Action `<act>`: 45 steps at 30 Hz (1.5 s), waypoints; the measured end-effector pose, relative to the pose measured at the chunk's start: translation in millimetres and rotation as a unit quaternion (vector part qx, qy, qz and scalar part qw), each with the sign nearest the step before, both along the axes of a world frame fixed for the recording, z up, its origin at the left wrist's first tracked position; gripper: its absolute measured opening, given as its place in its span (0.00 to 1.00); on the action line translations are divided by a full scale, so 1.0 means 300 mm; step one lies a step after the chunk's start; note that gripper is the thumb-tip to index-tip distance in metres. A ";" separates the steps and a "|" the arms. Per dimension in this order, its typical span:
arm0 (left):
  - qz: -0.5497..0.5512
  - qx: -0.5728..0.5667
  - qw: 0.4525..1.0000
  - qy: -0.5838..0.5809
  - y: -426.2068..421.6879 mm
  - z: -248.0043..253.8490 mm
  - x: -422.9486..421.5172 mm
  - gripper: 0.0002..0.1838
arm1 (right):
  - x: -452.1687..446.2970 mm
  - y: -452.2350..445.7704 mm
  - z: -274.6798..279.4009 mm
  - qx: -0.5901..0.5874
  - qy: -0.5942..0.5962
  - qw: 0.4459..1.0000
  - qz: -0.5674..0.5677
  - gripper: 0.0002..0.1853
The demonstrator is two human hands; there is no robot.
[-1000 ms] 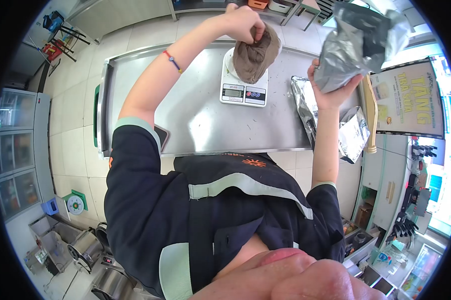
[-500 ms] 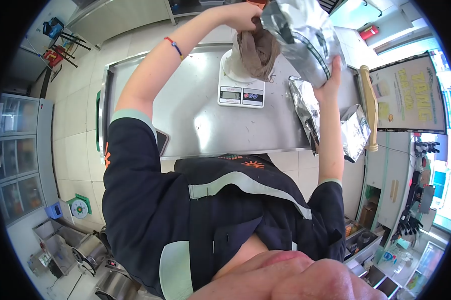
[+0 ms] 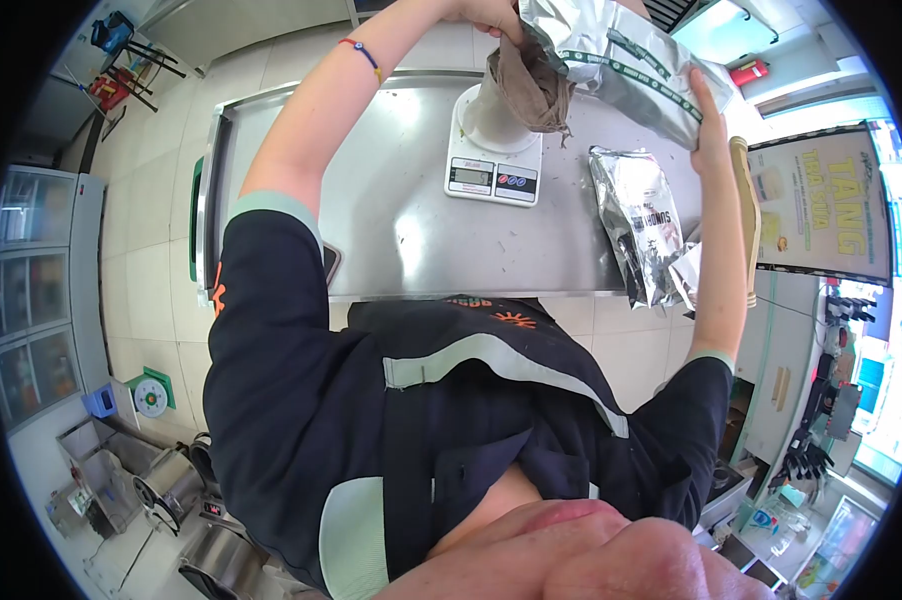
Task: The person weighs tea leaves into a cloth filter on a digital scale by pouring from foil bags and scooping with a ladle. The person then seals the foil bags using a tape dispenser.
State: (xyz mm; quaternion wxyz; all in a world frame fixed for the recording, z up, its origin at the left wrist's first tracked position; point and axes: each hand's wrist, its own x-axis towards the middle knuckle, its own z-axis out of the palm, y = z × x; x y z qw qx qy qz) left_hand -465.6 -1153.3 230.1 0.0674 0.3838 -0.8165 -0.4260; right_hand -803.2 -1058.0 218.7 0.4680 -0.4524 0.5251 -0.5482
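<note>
Steel table [image 3: 371, 165], scale [image 3: 494, 181] bearing white container [image 3: 491, 125] | I see left hand [image 3: 489, 14] pinching brown cloth [image 3: 529, 92] above scale, seemingly keeping it spread | right hand [image 3: 709, 140], fingers wrapped around silver packet [image 3: 631, 82] right of scale, likely tilted to meet cloth's mouth

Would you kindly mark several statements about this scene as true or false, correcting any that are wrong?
1. A brown cloth is at the mouth of the white container. True.
2. The white container stands directly on the tabletop. False: it is on the kitchen scale.
3. The right hand holds a silver bag with green bands. True.
4. The second silver bag rests on the scale. False: it lies on the metal table.
</note>
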 end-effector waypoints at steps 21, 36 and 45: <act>-0.012 0.029 0.996 0.088 0.010 -0.084 0.042 0.08 | 0.076 -0.018 0.289 0.110 0.133 0.983 0.069 0.37; 0.011 0.043 0.992 0.115 0.027 -0.074 0.046 0.09 | 0.085 -0.011 0.316 0.085 0.146 0.983 0.064 0.31; 0.014 0.046 0.990 0.130 0.039 -0.082 0.051 0.09 | 0.068 -0.014 0.298 0.081 0.111 0.988 0.071 0.30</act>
